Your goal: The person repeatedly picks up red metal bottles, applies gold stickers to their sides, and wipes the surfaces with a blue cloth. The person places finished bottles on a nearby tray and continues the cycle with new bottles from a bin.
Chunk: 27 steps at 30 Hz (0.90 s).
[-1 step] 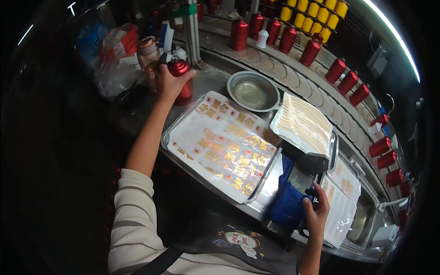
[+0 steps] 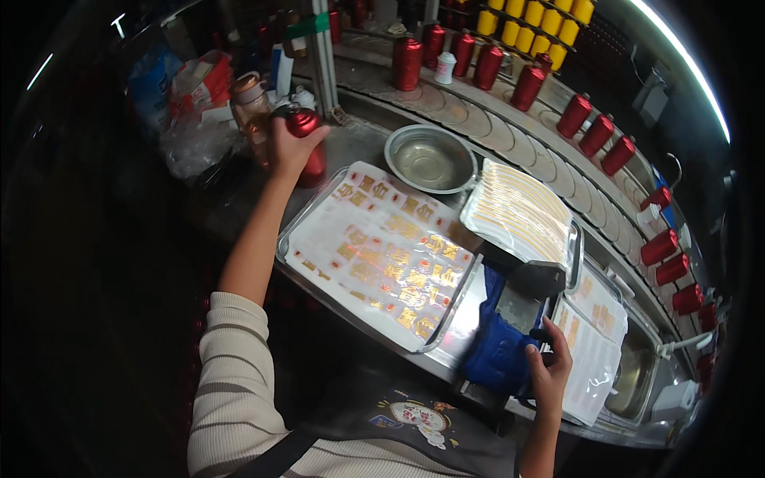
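Observation:
My left hand (image 2: 293, 145) is wrapped round a shiny red bottle (image 2: 314, 166), which stands upright at the far left corner of the tray. Its thumb lies across the bottle's shoulder, and something black covers a fingertip. On the right, my right hand (image 2: 550, 368) is beside a stand padded with blue cloth (image 2: 492, 354). Thumb and forefinger are apart there, with a black covering near the forefinger; its other fingers are partly hidden. Between my hands, a metal tray (image 2: 280, 248) carries a sheet of gold and red decals (image 2: 381, 255).
Behind the tray are a metal bowl of liquid (image 2: 430, 163) and a sheet of gold stripes (image 2: 519, 213). Red bottles line a curved conveyor (image 2: 510, 131). More decal sheets (image 2: 588, 362) lie by the sink (image 2: 637, 384). A tumbler (image 2: 250, 107) and plastic bags (image 2: 191, 143) stand left.
The whole view has shifted slightly. My left hand keeps its hold on the red bottle, and my right hand stays beside the blue padded stand.

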Tool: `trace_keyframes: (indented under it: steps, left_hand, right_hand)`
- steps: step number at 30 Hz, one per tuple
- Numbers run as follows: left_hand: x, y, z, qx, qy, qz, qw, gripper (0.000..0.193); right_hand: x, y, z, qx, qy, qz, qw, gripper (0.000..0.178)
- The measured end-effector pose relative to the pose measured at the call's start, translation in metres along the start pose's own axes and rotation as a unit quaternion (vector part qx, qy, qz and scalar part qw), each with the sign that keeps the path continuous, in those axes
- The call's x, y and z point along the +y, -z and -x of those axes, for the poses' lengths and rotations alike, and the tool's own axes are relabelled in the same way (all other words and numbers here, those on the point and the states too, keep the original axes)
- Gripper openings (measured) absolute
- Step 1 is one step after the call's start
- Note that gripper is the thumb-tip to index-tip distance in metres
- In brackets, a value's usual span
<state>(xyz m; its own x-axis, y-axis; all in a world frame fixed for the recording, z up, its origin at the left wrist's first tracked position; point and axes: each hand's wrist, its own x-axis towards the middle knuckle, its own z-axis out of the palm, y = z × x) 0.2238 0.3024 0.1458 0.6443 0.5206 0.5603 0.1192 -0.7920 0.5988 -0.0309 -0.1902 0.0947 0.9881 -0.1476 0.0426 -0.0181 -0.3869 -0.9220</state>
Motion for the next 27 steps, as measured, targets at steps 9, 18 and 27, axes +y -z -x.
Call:
trace_keyframes:
  steps: [9,18,27]
  left_hand:
    - [0.054,0.022,0.038,0.105,-0.265,0.151,0.946,0.056]
    - [0.206,0.039,0.215,-0.608,0.129,0.467,0.629,0.065]
    - [0.252,0.003,0.289,-0.717,0.069,0.298,0.627,0.086]
  right_hand:
    - [0.037,0.043,0.044,0.102,-0.019,-0.087,0.991,0.050]
    - [-0.021,-0.015,0.025,-0.013,0.319,0.149,0.936,0.098]
    - [0.016,0.005,0.074,0.050,0.111,0.131,0.984,0.100]
